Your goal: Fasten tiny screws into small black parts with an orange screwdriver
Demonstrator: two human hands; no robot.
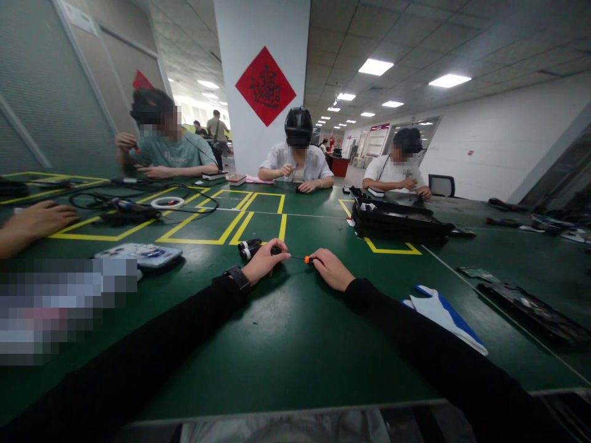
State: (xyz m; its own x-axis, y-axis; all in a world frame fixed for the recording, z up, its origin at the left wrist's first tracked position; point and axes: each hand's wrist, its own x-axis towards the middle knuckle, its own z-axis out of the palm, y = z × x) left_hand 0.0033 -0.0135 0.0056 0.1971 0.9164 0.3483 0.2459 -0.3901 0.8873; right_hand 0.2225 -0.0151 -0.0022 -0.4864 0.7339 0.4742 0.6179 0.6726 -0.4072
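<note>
My right hand (330, 267) is closed round the handle of a screwdriver (307, 259), with an orange collar showing at the fingers. Its thin shaft points left, and the tip reaches my left hand (265, 261). Between the left thumb and fingers is a small round black part (276, 250), mostly covered, so I cannot tell its kind. Just behind that hand, on the green table, lies a black-and-white cylindrical thing (249, 248); whether it joins the held part is hidden. A dark watch is on my left wrist.
Nearby on the green table (277, 357) are a blue-and-white glove (446, 317), a long black casing (399, 218), a dark open panel (530, 311), a light-blue case (141, 255) and coiled cables (138, 200). Another person's hand (39, 224) rests at left; several people sit opposite.
</note>
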